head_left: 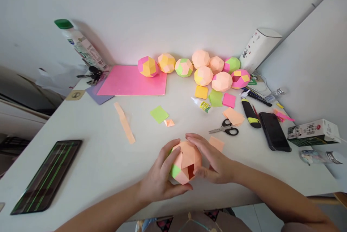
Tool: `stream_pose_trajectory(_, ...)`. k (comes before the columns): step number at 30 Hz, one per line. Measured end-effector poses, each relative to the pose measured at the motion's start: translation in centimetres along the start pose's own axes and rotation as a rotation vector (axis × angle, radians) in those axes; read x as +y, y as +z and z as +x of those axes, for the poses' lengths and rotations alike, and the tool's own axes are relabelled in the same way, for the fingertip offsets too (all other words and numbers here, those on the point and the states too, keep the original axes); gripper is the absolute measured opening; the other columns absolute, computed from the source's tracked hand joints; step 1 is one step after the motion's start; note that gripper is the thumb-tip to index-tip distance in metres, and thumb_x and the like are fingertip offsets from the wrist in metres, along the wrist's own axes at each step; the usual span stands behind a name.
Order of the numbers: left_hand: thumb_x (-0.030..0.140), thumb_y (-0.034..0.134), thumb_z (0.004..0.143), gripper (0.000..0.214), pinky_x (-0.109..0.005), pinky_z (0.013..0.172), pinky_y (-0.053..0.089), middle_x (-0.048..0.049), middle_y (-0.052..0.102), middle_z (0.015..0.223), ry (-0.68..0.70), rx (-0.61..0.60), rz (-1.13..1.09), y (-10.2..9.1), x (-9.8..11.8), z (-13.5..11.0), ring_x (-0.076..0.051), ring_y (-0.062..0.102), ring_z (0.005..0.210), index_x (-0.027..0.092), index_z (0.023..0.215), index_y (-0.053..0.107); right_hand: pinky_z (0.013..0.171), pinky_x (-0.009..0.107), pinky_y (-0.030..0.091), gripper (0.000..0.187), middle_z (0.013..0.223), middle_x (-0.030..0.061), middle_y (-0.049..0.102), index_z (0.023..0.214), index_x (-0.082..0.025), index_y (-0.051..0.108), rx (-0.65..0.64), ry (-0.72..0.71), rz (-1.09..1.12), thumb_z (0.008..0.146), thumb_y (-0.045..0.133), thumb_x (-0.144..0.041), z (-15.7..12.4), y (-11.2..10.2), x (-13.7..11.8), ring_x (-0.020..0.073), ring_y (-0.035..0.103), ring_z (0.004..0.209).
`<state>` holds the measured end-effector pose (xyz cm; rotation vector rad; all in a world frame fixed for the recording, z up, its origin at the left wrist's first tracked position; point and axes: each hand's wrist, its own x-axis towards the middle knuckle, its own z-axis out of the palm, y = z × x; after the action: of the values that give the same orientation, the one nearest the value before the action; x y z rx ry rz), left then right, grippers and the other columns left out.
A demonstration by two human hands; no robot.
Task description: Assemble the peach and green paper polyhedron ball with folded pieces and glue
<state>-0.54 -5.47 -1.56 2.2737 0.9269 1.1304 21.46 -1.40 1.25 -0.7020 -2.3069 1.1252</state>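
Observation:
Both my hands cup a peach-coloured paper ball (pixel 185 161) with a green patch and an open gap, near the table's front edge. My left hand (pixel 159 174) wraps its left side with curled fingers. My right hand (pixel 210 158) covers its right side and top, fingers pressed on the paper. A small folded peach piece (pixel 169 123) and a green square sheet (pixel 159 114) lie just beyond the ball. A peach sheet (pixel 216 143) lies beside my right hand.
Several finished paper balls (pixel 203 69) line the wall. Scissors (pixel 225 128), a glue bottle (pixel 202 104), loose coloured sheets (pixel 217 98), a highlighter (pixel 249 112) and a black phone (pixel 274 131) lie right. A pink pad (pixel 132 81), a peach strip (pixel 124 123) and a dark tablet (pixel 47 176) lie left.

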Motion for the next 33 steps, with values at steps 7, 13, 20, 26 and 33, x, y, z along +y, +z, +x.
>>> stream_pose_trajectory(7,0.051,0.057,0.087,0.088,-0.057,0.103,0.04,-0.0267,0.021,0.145,0.047,-0.082,0.131,0.6,0.2,-0.3,-0.039,0.025,0.139,0.018,0.152,0.006,0.113,0.045,0.034,0.054,0.148,0.0205,0.029,0.145,-0.015,0.023,0.101,0.001,-0.027,0.099,0.037,-0.04,-1.0,2.2,0.1,0.0244,0.027,0.14)
stream_pose_trajectory(13,0.053,0.052,0.089,0.088,-0.057,0.103,0.039,-0.0266,0.023,0.145,0.127,-0.093,0.135,0.7,0.2,0.3,-0.04,0.027,0.138,0.016,0.152,0.003,0.111,0.048,0.036,0.056,0.143,0.0204,0.033,0.148,-0.016,0.014,0.136,-0.133,-0.103,0.1,0.032,-0.039,-0.5,2.0,-0.3,0.026,0.03,0.137)
stream_pose_trajectory(20,0.054,0.033,0.096,0.077,-0.058,0.102,0.039,-0.0284,0.027,0.144,0.132,-0.106,0.021,0.5,0.0,0.4,-0.039,0.028,0.137,0.011,0.152,0.004,0.108,0.05,0.04,0.059,0.142,0.0208,0.033,0.15,-0.016,0.007,0.14,-0.152,-0.155,0.101,0.03,-0.039,-0.4,2.0,-0.4,0.0275,0.032,0.135)
stream_pose_trajectory(26,0.049,0.018,0.099,0.068,-0.052,0.107,0.037,-0.0268,0.026,0.146,0.114,-0.127,0.033,0.3,0.1,0.3,-0.034,0.024,0.139,0.008,0.152,0.005,0.105,0.05,0.043,0.058,0.139,0.0213,0.037,0.151,-0.016,0.007,0.174,-0.212,-0.219,0.1,0.03,-0.034,-0.2,2.1,-0.7,0.0276,0.036,0.133)
stream_pose_trajectory(33,0.051,0.016,0.098,0.07,-0.051,0.106,0.038,-0.0273,0.029,0.144,0.102,-0.134,0.092,0.4,0.3,0.2,-0.034,0.026,0.139,0.007,0.152,0.004,0.105,0.051,0.043,0.06,0.14,0.0228,0.037,0.151,-0.014,0.005,0.171,-0.191,-0.274,0.101,0.03,-0.036,-0.2,2.1,-1.1,0.0291,0.035,0.133)
